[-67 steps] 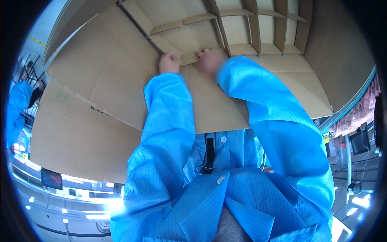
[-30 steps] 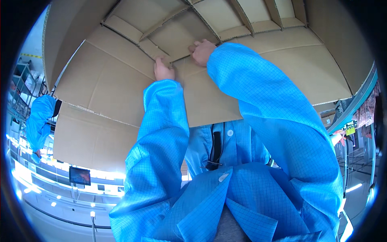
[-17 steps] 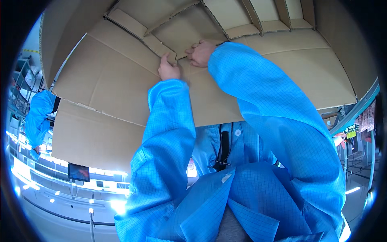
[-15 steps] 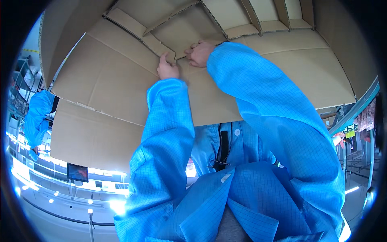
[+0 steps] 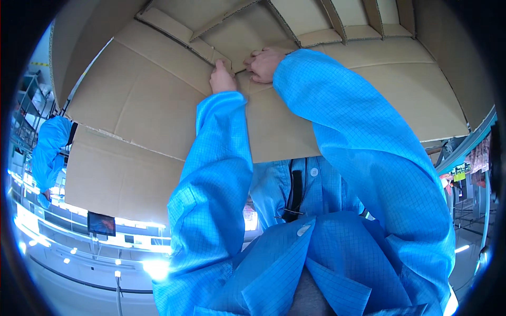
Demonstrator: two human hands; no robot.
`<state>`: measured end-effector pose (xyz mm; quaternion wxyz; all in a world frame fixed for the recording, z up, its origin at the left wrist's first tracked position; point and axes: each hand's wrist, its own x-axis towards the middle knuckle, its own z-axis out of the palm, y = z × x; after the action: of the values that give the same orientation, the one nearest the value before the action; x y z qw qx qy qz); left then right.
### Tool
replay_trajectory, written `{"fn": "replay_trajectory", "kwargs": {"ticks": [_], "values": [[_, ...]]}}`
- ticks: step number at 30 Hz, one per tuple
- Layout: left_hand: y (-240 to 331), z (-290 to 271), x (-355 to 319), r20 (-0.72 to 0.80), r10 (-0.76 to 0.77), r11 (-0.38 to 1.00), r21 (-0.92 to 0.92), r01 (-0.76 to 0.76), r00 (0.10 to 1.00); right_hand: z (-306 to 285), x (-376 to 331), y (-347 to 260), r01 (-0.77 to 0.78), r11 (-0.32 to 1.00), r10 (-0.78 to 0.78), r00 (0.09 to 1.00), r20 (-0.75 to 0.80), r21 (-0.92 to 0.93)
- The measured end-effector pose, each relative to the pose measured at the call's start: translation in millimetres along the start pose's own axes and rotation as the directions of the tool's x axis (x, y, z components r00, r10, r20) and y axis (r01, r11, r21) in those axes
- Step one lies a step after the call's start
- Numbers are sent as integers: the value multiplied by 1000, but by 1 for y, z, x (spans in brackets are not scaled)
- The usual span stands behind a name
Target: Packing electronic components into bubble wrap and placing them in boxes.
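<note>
A large open cardboard box (image 5: pixel 132 84) holds a grid of cardboard dividers (image 5: pixel 226 20) at its far side. At the near corner of one compartment, my left hand (image 5: pixel 223 77) has its fingers bent over the end of a cardboard divider strip. Just to the right, my right hand (image 5: pixel 263 64) is closed with curled fingers along the same compartment's near edge. Its fingertips are partly hidden, and it seems to grip the divider there. A narrow dark gap shows between the two hands.
Wide box flaps (image 5: pixel 121 174) fold out toward me at left and front. Tall cardboard walls (image 5: pixel 448 52) rise on both sides. At far left stands another person in a blue sleeve (image 5: pixel 50 152), near metal shelving. A screen (image 5: pixel 101 224) shows lower left.
My left hand has shifted slightly away from me, and its raised finger now bends down onto the divider strip. My right hand has moved a little farther forward, staying at the compartment edge.
</note>
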<state>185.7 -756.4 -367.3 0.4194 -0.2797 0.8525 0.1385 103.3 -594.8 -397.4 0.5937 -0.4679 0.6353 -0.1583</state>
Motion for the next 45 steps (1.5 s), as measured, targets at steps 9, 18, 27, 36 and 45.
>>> {"fn": "replay_trajectory", "kwargs": {"ticks": [9,18,27,36,45], "values": [[14,-13,10,320,87,858,458,-235,943,-26,-117,31,-44,999,42,975,-217,-4],[71,-35,-7,227,139,933,297,-204,964,-30,-127,49,-463,884,465,850,-248,71],[143,-71,44,-324,672,737,198,-647,666,-42,-82,26,-608,789,612,765,-200,88],[142,-48,23,-274,641,758,82,-647,717,3,-103,66,-484,874,460,796,-393,45],[148,1,-15,-32,522,834,-191,-517,853,-12,-120,106,-340,940,333,930,-156,-23]]}}
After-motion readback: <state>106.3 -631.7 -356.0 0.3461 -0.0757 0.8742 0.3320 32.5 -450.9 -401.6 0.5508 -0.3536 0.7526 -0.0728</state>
